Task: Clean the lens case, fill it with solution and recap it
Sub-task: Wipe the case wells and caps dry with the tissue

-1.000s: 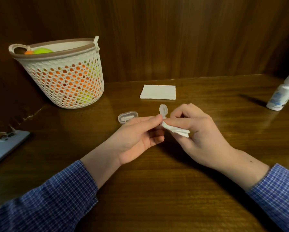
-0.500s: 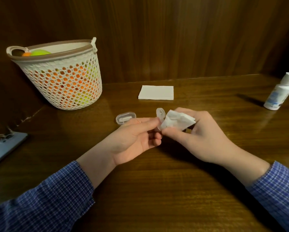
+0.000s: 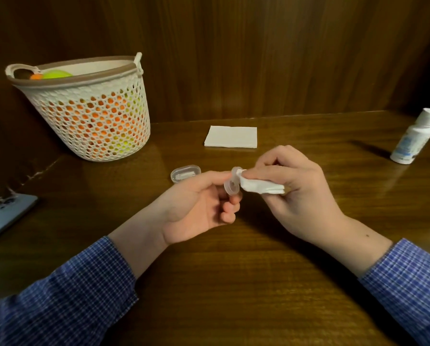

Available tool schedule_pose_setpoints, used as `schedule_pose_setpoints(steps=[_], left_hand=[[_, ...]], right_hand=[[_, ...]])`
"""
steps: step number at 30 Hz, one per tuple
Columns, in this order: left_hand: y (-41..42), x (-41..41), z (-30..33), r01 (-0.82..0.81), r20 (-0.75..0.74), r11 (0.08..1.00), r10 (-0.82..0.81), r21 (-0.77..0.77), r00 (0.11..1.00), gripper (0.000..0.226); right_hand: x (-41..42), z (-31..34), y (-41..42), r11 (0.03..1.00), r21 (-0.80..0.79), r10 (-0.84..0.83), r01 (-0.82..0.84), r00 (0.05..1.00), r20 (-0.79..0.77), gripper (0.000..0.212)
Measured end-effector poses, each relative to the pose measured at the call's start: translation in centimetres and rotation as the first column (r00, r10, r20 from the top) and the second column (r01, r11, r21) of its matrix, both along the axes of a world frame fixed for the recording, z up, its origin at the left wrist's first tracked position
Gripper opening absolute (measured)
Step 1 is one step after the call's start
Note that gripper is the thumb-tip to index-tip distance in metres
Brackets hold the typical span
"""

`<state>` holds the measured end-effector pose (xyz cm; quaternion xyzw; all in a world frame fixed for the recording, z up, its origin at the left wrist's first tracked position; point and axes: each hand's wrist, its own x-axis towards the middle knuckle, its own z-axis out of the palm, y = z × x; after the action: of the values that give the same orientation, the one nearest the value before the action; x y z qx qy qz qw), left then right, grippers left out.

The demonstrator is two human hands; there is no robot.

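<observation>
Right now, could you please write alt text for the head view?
Left hand pinches a clear lens case while right hand wipes it with a folded tissue. Solution bottle stands far right.

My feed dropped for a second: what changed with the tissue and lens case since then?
The right hand worked the tissue from bunched loosely above its fingers to folded and pressed against the lens case. The left hand kept its grip on the case. The loose cap, folded napkin and solution bottle stayed put.
</observation>
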<state>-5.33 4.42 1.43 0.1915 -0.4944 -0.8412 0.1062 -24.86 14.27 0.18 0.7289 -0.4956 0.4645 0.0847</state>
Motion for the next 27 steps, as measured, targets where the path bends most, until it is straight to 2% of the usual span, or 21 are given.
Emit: schedule_pose_setpoints(steps=[3,5,8,11,16,21,23,24,26,27], left_hand=[[0.12,0.06,0.09,0.029,0.028,0.999,-0.028,-0.022,0.999,0.020],[0.14,0.14,0.12,0.032,0.056,0.999,-0.030,-0.039,0.998,0.017],[0.20,0.29,0.21,0.052,0.079,0.998,-0.048,-0.045,0.996,0.016],[0.28,0.34,0.32,0.089,0.075,0.993,-0.083,-0.075,0.994,0.018],[-0.01,0.52,0.30,0.129,0.087,0.989,-0.123,-0.065,0.989,0.020],[-0.43,0.56,0.41,0.120,0.097,0.992,-0.115,-0.050,0.989,0.022],[-0.59,0.31,0.36,0.008,0.142,0.976,0.023,-0.218,0.990,0.026],[-0.64,0.20,0.23,-0.063,0.160,0.935,0.126,-0.350,0.979,0.022],[-0.58,0.26,-0.13,-0.122,0.158,0.752,0.290,-0.648,0.944,0.017],[-0.50,0.38,-0.39,-0.096,0.133,0.634,0.303,-0.768,0.944,0.021]], right_hand=[[0.00,-0.18,-0.06,0.999,0.042,-0.020,0.022,0.998,-0.066,0.020],[-0.05,-0.14,-0.01,0.992,0.125,0.007,0.005,0.995,-0.098,0.018],[0.01,0.02,0.16,0.969,0.245,0.048,-0.027,0.996,-0.079,0.019],[0.10,0.13,0.31,0.966,0.260,0.033,-0.018,0.998,-0.054,0.020],[0.62,0.36,0.54,0.970,0.244,0.028,0.004,0.992,-0.127,0.014],[0.55,0.53,0.52,0.941,0.337,0.046,-0.003,0.992,-0.120,0.011],[0.42,0.51,0.36,0.918,0.396,0.027,0.005,0.997,-0.077,0.018],[0.35,0.51,0.26,0.901,0.433,0.011,0.017,0.998,-0.061,0.021],[0.26,0.49,0.08,0.858,0.511,-0.034,0.055,0.998,-0.050,0.025],[0.25,0.45,0.00,0.837,0.543,-0.054,0.071,0.997,-0.047,0.027]])
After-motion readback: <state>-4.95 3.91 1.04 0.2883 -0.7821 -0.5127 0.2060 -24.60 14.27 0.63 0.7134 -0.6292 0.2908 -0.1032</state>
